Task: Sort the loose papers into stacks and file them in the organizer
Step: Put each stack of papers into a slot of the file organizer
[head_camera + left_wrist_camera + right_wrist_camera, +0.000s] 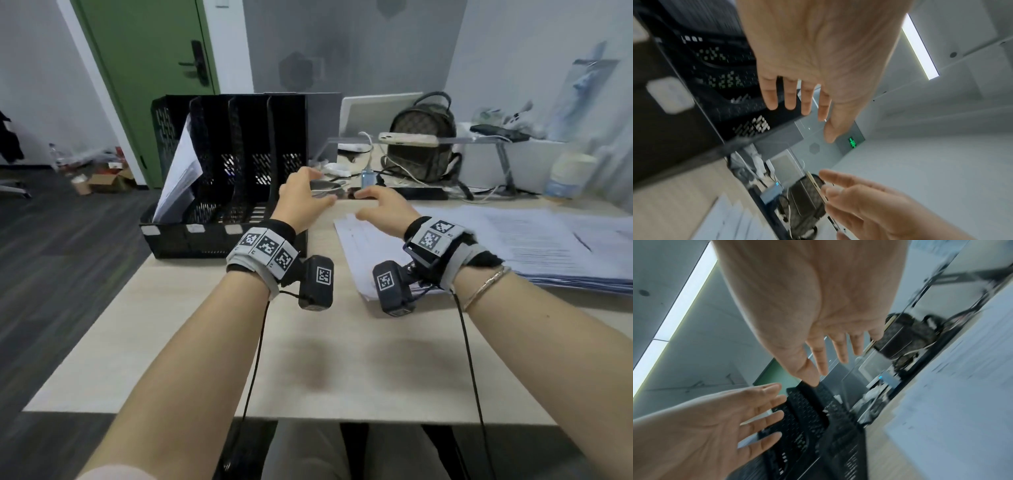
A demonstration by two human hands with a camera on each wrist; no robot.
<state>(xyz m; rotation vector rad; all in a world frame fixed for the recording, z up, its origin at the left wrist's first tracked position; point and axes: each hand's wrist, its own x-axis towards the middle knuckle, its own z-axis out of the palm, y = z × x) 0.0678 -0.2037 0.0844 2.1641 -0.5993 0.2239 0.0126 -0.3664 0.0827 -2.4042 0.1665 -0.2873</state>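
Loose papers [513, 240] lie spread on our desk [205, 342], right of the black organizer [222, 171]; one sheaf [180, 171] stands in its leftmost slot. Our left hand [301, 198] and right hand [383, 209] hover between them, fingers spread, holding nothing.

A green door [150, 68] with a black handle stands in pale walls [513, 51] above dark plank flooring [51, 257]. A light wooden desk [205, 359] fills the foreground. A ceiling strip light [920, 47] glows overhead.
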